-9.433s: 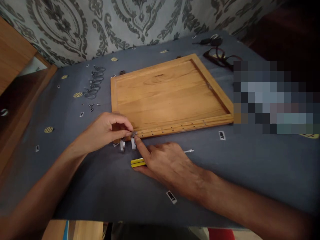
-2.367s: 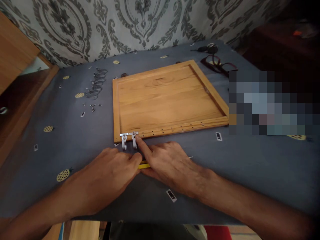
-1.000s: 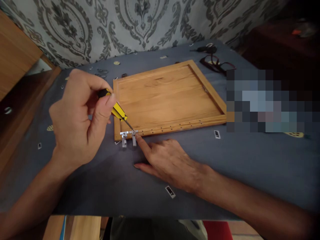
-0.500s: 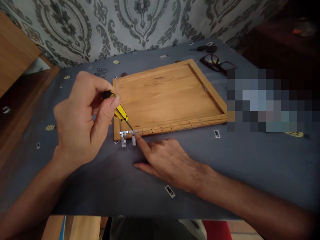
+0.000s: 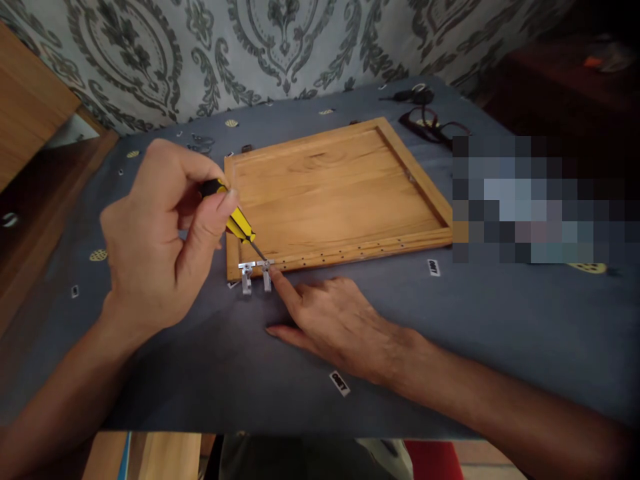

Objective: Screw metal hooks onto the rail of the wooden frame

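Observation:
My left hand (image 5: pixel 157 247) is closed around a yellow and black screwdriver (image 5: pixel 241 225), thumb and forefinger on its handle. The shaft slants down to the right, its tip at a small silver metal bracket (image 5: pixel 267 275) on the near edge of a shallow wooden tray-like panel (image 5: pixel 325 187). Just left of it sits a second, similar bracket (image 5: pixel 246 277). My right hand (image 5: pixel 340 320) lies low over the table, its index fingertip against the right side of the first bracket. Its thumb is stretched out apart. A row of small dark holes runs along the panel's near edge.
A grey-blue cloth with printed patches covers the table (image 5: pixel 210 387). Eyeglasses (image 5: pixel 435 127) and a dark key-like object (image 5: pixel 415 95) lie behind the panel, at right. Small metal pieces (image 5: pixel 201 143) lie at back left. Patterned fabric (image 5: pixel 285 47) hangs behind; wooden furniture (image 5: pixel 35 107) stands left.
My left hand and the screwdriver handle have shifted slightly left, with the tip still at the bracket. My right hand keeps its place.

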A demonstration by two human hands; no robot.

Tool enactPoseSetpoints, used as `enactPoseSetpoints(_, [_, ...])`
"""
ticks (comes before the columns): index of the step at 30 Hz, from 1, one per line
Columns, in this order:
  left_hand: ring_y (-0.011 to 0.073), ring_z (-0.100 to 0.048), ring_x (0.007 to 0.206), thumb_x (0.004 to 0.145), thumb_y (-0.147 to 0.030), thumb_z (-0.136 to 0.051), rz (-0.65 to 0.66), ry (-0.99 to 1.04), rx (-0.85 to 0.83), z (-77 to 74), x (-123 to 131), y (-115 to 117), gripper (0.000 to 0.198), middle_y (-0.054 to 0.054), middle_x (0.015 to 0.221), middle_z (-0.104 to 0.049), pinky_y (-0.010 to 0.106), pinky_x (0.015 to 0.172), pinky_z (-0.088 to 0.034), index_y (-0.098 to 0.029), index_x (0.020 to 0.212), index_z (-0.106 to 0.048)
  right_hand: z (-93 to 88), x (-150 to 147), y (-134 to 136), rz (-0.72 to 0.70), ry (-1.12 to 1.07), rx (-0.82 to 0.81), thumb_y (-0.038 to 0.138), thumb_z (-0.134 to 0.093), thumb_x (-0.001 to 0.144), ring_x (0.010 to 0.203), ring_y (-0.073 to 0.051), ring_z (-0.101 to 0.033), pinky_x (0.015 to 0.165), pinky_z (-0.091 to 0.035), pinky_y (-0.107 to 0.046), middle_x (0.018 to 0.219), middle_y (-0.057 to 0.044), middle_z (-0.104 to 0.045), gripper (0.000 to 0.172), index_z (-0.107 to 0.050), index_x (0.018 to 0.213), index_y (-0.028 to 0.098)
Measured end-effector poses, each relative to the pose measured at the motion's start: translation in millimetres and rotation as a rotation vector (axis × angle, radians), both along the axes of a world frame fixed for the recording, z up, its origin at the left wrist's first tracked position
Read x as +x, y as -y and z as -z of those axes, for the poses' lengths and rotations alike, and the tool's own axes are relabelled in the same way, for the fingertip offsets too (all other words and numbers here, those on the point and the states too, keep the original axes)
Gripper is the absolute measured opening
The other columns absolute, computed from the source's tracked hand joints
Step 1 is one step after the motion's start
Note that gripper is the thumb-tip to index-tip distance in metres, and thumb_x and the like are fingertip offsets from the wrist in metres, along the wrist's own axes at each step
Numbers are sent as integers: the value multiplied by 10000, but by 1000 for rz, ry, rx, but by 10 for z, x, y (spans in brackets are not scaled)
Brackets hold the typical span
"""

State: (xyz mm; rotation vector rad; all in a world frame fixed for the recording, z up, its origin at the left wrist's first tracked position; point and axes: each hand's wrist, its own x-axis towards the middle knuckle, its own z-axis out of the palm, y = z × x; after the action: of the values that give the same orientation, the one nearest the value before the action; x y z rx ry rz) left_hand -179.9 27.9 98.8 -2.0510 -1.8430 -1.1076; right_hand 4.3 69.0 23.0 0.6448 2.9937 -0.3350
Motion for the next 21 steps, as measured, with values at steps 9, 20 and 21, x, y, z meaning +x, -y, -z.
enactPoseSetpoints(9, [71,-539,634,967,-324,-499,-7,-38,-1,9,-17,-8,131,-29,818,-578,267,609,-419,-239,998,-594,1,10,5,0,-24,11,518,-515,957,711,-251,-705,529,-352,-322,826,-111,-763,736,-331,1476,30])
enactPoseSetpoints(20, [64,-532,637,965,-294,-506,2,-41,8,7,4,-1,145,-33,781,-561,257,602,-397,-239,989,-639,-25,-1,-8,-4,1,-12,499,-536,951,749,-257,-714,528,-354,-326,853,-113,-765,739,-325,1476,24])
enactPoseSetpoints(21, [64,-535,639,964,-294,-509,3,-41,8,12,-1,-5,146,-33,781,-564,256,601,-397,-239,981,-643,-23,-2,-8,-4,2,-12,501,-534,951,749,-257,-714,528,-354,-325,847,-112,-765,739,-324,1475,24])
